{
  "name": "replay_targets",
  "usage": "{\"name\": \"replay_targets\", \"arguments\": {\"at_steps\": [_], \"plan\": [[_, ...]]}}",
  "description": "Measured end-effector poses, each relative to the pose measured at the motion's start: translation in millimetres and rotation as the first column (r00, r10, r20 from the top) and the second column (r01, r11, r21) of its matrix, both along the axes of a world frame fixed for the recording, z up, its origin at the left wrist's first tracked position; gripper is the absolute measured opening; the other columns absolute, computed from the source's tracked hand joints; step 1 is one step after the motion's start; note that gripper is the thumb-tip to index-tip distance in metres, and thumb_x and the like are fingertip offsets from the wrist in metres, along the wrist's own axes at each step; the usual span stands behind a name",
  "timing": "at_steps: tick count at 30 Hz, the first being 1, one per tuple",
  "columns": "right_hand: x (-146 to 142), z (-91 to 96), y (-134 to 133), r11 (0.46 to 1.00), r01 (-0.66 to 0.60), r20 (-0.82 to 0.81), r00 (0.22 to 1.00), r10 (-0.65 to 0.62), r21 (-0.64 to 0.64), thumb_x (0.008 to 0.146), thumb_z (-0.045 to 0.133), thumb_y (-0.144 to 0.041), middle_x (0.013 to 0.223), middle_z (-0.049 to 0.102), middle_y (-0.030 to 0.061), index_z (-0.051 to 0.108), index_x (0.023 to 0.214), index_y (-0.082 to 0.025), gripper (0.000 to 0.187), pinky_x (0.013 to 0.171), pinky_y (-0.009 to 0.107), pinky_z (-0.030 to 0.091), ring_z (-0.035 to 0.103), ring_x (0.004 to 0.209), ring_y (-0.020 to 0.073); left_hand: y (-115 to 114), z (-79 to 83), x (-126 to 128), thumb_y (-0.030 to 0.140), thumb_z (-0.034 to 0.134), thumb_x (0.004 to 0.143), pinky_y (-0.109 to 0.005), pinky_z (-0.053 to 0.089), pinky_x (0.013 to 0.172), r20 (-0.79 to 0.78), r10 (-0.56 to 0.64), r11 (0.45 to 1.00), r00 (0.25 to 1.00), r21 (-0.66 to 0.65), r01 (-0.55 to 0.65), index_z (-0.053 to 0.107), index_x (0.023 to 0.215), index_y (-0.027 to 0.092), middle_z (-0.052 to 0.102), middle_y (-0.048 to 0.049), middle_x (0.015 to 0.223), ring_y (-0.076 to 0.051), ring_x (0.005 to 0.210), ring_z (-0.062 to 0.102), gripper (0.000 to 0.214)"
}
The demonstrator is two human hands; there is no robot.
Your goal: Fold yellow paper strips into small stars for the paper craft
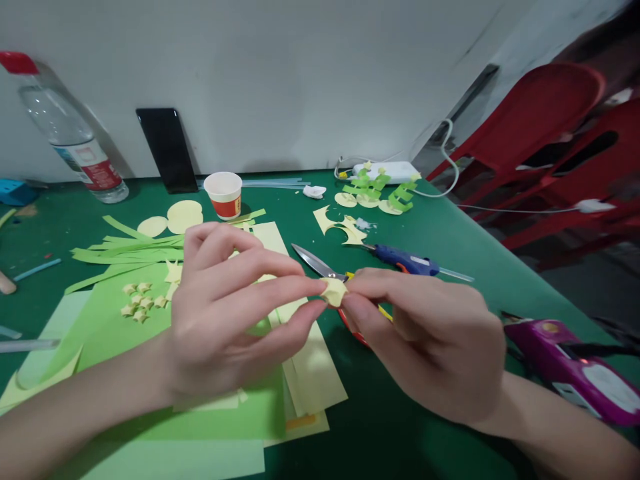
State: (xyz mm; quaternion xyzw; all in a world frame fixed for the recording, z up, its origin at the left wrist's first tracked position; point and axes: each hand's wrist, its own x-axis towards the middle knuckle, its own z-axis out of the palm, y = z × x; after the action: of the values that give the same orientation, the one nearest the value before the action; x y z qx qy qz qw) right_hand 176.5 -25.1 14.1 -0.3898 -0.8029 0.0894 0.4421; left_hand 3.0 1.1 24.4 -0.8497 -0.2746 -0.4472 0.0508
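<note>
My left hand [235, 307] and my right hand [425, 333] meet above the green table [440, 233], both pinching one small folded yellow paper star [334, 291] between thumb and fingertips. Directly behind the star lie scissors [320, 265] with red and yellow handles, partly hidden by my right hand. Several finished little yellow stars [141, 300] sit on a green paper sheet [115, 320] to the left. Yellow paper strips [310, 373] lie under my left hand.
A blue glue gun [405, 260] lies right of the scissors, and a purple device [575, 370] at the right edge. Farther back are a paper cup [224, 195], a phone [167, 150] leaning on the wall, a water bottle [70, 133], green-and-yellow paper figures [375, 190] and red chairs [550, 127].
</note>
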Motion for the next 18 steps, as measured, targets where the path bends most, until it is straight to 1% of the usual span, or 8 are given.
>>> {"name": "replay_targets", "arguments": {"at_steps": [2, 5, 8, 11, 14, 16, 18], "plan": [[-0.6, -1.4, -1.2, 1.000, -0.006, -0.004, 1.000, 0.006, 0.000, 0.082, 0.045, -0.006, 0.052, 0.051, -0.0040, 0.049, 0.071, -0.020, 0.018, 0.045, 0.019, 0.038, 0.047, 0.045, 0.0071, -0.5, 1.2, -1.1, 0.018, 0.067, 0.074, -0.037, 0.040, 0.061, 0.002, 0.003, 1.000, 1.000, -0.009, -0.003, 0.063, 0.074, 0.022, 0.070, 0.0015, 0.066, -0.016, 0.063, 0.052, 0.006], [-1.1, -3.3, -2.1, 0.999, -0.037, -0.020, 0.999, 0.038, 0.033, 0.080, 0.046, -0.004, 0.057, 0.057, -0.0028, 0.049, 0.074, -0.020, 0.017, 0.049, 0.018, 0.042, 0.051, 0.051, 0.0076, -0.7, 2.3, -3.3, 0.018, 0.066, 0.076, -0.038, 0.040, 0.061, -0.013, -0.012, 1.000, 1.000, -0.026, 0.011, 0.063, 0.074, 0.022, 0.070, 0.0019, 0.066, -0.016, 0.064, 0.053, 0.005], [-1.7, -4.6, -2.6, 0.997, -0.053, -0.007, 0.999, 0.053, 0.057, 0.079, 0.046, -0.003, 0.060, 0.059, -0.0016, 0.049, 0.076, -0.020, 0.018, 0.053, 0.018, 0.043, 0.053, 0.054, 0.0082, -0.3, 1.6, -4.9, 0.019, 0.065, 0.076, -0.037, 0.042, 0.062, -0.043, -0.023, 1.000, 0.999, -0.009, 0.023, 0.063, 0.074, 0.022, 0.070, 0.0021, 0.066, -0.016, 0.064, 0.054, 0.005], [-2.7, -5.8, -3.1, 0.997, -0.055, -0.011, 0.998, 0.056, 0.050, 0.079, 0.047, -0.002, 0.057, 0.057, -0.0015, 0.049, 0.074, -0.020, 0.018, 0.050, 0.018, 0.042, 0.051, 0.052, 0.0081, 0.1, -0.4, -5.3, 0.018, 0.066, 0.075, -0.036, 0.043, 0.062, -0.060, -0.024, 1.000, 0.998, 0.016, 0.025, 0.062, 0.074, 0.022, 0.070, 0.0023, 0.067, -0.016, 0.064, 0.055, 0.005], [-3.5, -6.5, -3.1, 0.996, -0.083, -0.044, 0.995, 0.084, 0.031, 0.079, 0.047, -0.003, 0.056, 0.055, -0.0018, 0.048, 0.073, -0.019, 0.018, 0.047, 0.018, 0.040, 0.047, 0.049, 0.0076, -0.2, -1.4, -5.1, 0.016, 0.066, 0.074, -0.036, 0.042, 0.062, -0.041, -0.040, 0.999, 0.998, 0.026, 0.041, 0.061, 0.073, 0.020, 0.069, 0.0019, 0.066, -0.015, 0.064, 0.055, 0.006], [-3.5, -6.3, -3.0, 0.995, -0.103, -0.057, 0.993, 0.104, 0.014, 0.079, 0.047, -0.002, 0.055, 0.053, -0.0022, 0.047, 0.072, -0.019, 0.018, 0.046, 0.017, 0.039, 0.045, 0.048, 0.0071, -1.0, -1.0, -4.4, 0.014, 0.066, 0.074, -0.036, 0.042, 0.063, -0.026, -0.060, 0.998, 0.998, -0.008, 0.060, 0.061, 0.073, 0.019, 0.069, 0.0014, 0.066, -0.016, 0.065, 0.054, 0.007], [-3.0, -5.5, -2.7, 0.993, -0.118, -0.070, 0.991, 0.118, 0.006, 0.079, 0.047, -0.001, 0.055, 0.052, -0.0026, 0.048, 0.073, -0.019, 0.019, 0.045, 0.017, 0.039, 0.043, 0.047, 0.0068, -1.9, -0.3, -3.4, 0.013, 0.066, 0.074, -0.036, 0.043, 0.064, 0.009, -0.093, 0.993, 0.996, -0.079, 0.093, 0.061, 0.074, 0.019, 0.070, 0.0008, 0.068, -0.016, 0.067, 0.054, 0.007]]}}
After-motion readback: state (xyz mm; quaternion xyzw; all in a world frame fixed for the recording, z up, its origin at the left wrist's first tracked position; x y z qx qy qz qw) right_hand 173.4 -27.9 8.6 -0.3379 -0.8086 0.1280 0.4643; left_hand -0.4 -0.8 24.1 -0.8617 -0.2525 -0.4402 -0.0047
